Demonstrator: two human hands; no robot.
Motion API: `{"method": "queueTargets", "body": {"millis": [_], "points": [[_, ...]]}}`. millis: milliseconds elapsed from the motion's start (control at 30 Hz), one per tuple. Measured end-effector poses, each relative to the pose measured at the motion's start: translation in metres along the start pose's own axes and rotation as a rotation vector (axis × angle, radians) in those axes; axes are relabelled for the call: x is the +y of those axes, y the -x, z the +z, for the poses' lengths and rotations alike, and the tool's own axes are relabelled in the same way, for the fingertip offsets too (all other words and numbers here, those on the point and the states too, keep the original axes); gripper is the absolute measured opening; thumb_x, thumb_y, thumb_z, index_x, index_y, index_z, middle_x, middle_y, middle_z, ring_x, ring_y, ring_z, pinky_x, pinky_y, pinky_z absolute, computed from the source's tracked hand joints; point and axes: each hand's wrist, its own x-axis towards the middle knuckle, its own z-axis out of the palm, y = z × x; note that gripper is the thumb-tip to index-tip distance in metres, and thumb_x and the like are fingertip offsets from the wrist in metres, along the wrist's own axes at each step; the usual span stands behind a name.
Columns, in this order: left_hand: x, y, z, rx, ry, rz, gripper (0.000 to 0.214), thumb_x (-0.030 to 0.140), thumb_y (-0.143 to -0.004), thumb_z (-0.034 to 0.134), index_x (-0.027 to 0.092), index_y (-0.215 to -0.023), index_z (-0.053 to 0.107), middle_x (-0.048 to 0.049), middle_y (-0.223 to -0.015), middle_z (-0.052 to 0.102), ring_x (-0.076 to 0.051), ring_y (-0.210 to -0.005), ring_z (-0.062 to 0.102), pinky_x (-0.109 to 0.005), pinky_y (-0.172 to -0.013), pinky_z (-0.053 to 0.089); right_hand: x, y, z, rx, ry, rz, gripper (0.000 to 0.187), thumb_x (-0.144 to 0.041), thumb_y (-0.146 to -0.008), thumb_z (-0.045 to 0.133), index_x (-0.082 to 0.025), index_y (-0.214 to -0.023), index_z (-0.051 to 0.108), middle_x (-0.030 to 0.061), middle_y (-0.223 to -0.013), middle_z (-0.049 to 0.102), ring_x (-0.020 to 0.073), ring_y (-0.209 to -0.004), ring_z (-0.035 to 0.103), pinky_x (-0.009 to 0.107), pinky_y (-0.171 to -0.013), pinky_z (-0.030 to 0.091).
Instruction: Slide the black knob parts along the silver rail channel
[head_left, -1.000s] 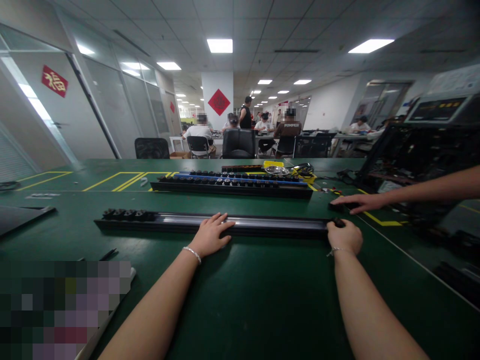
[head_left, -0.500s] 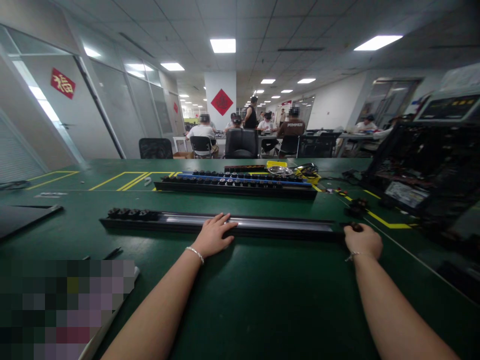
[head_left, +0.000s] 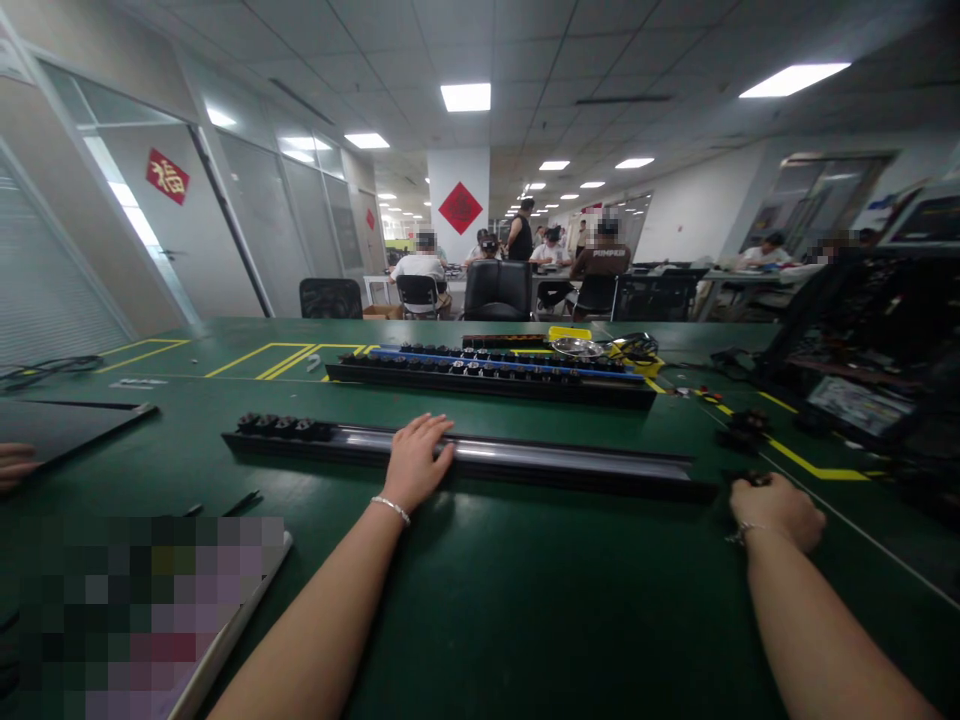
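A long black rail [head_left: 562, 462] with a shiny channel lies across the green table [head_left: 480, 600]. Several black plugs [head_left: 281, 427] sit in its left end. My left hand [head_left: 415, 462] rests flat on the rail's middle, fingers stretched out. My right hand [head_left: 776, 510] is closed in a fist just off the rail's right end, on a small dark piece [head_left: 752, 479] that I cannot make out.
A second black and blue rail [head_left: 491, 372] full of plugs lies farther back, with a metal bowl [head_left: 576, 347] and yellow box behind it. Loose black plugs [head_left: 746, 427] lie at right near a dark machine [head_left: 870, 340]. Another person's fingers [head_left: 13, 462] show at far left. People sit at tables beyond.
My right hand has slid right, from the rail's end to the table just past it. The other person's arm at right has gone. The view has shifted.
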Motion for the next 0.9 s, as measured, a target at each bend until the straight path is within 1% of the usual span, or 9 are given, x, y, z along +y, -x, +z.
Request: {"method": "queueTargets", "body": {"millis": [100,167,267,333,467,567,633,700,900], "points": [[-0.022,-0.004,-0.008,0.303,-0.073,-0.290,0.034,0.028,-0.080,0.051,0.021,-0.112,0.058,-0.0082,-0.127,0.054,-0.025,-0.122,0.043,-0.042,-0.103,0.032,-0.004,0.008,-0.007,0.050,-0.010,-0.040,0.053,-0.034,-0.074,0.052,-0.010,-0.121,0.054,0.0284,-0.114,0.051,0.0380,-0.109,0.046,0.050,-0.078,0.037],[-0.039,-0.005,-0.013,0.451,-0.107,-0.520,0.038,0.028,-0.077,0.053,0.017,-0.113,0.055,-0.0114,-0.128,0.051,-0.027,-0.123,0.040,-0.045,-0.102,0.032,-0.010,0.017,-0.012,0.154,-0.072,-0.115,0.049,-0.030,-0.075,0.049,-0.009,-0.118,0.056,0.0274,-0.113,0.053,0.0368,-0.109,0.046,0.050,-0.083,0.037],[-0.063,-0.004,-0.019,0.564,-0.096,-0.818,0.048,0.030,-0.074,0.055,0.015,-0.119,0.051,-0.0148,-0.134,0.043,-0.032,-0.127,0.035,-0.050,-0.103,0.030,-0.025,0.035,-0.018,0.286,-0.154,-0.335,0.042,-0.026,-0.074,0.045,-0.009,-0.109,0.061,0.0229,-0.109,0.057,0.0336,-0.108,0.048,0.048,-0.090,0.036],[-0.074,-0.002,-0.022,0.573,-0.057,-0.925,0.053,0.031,-0.073,0.056,0.013,-0.123,0.047,-0.0169,-0.138,0.038,-0.033,-0.129,0.031,-0.050,-0.105,0.029,-0.038,0.050,-0.017,0.301,-0.161,-0.517,0.039,-0.026,-0.073,0.043,-0.010,-0.103,0.062,0.0190,-0.106,0.060,0.0308,-0.103,0.051,0.047,-0.091,0.037],[-0.087,0.000,-0.027,0.559,0.014,-1.014,0.059,0.034,-0.074,0.056,0.011,-0.127,0.045,-0.0204,-0.145,0.028,-0.035,-0.133,0.026,-0.049,-0.108,0.026,-0.060,0.083,-0.006,0.178,-0.166,-0.864,0.029,-0.027,-0.077,0.040,-0.016,-0.091,0.064,0.0118,-0.101,0.063,0.0243,-0.099,0.054,0.041,-0.093,0.038],[-0.097,0.001,-0.030,0.492,0.039,-1.049,0.056,0.035,-0.072,0.056,0.011,-0.123,0.051,-0.0208,-0.144,0.030,-0.036,-0.134,0.025,-0.050,-0.108,0.024,-0.068,0.101,0.005,-0.007,-0.116,-1.006,0.027,-0.028,-0.077,0.042,-0.019,-0.087,0.066,0.0084,-0.101,0.064,0.0226,-0.099,0.054,0.039,-0.092,0.040],[-0.105,0.000,-0.031,0.408,0.050,-1.075,0.048,0.033,-0.071,0.056,0.015,-0.115,0.057,-0.0176,-0.144,0.033,-0.037,-0.134,0.026,-0.053,-0.107,0.025,-0.070,0.106,0.010,-0.115,-0.054,-1.014,0.027,-0.027,-0.076,0.042,-0.021,-0.080,0.068,0.0067,-0.103,0.065,0.0224,-0.100,0.054,0.039,-0.091,0.041],[-0.113,0.000,-0.030,0.345,0.047,-1.092,0.045,0.035,-0.070,0.056,0.019,-0.111,0.061,-0.0128,-0.147,0.030,-0.038,-0.134,0.023,-0.054,-0.106,0.027,-0.070,0.107,0.013,-0.160,-0.012,-0.991,0.029,-0.025,-0.076,0.040,-0.022,-0.071,0.068,0.0054,-0.103,0.065,0.0222,-0.100,0.054,0.038,-0.090,0.041],[-0.125,0.001,-0.027,0.365,0.010,-1.093,0.041,0.036,-0.069,0.054,0.024,-0.107,0.065,-0.0073,-0.144,0.036,-0.037,-0.132,0.027,-0.053,-0.105,0.028,-0.071,0.106,0.014,-0.103,0.022,-0.972,0.031,-0.021,-0.075,0.040,-0.020,-0.058,0.065,0.0050,-0.102,0.067,0.0215,-0.096,0.054,0.036,-0.088,0.041]]}}
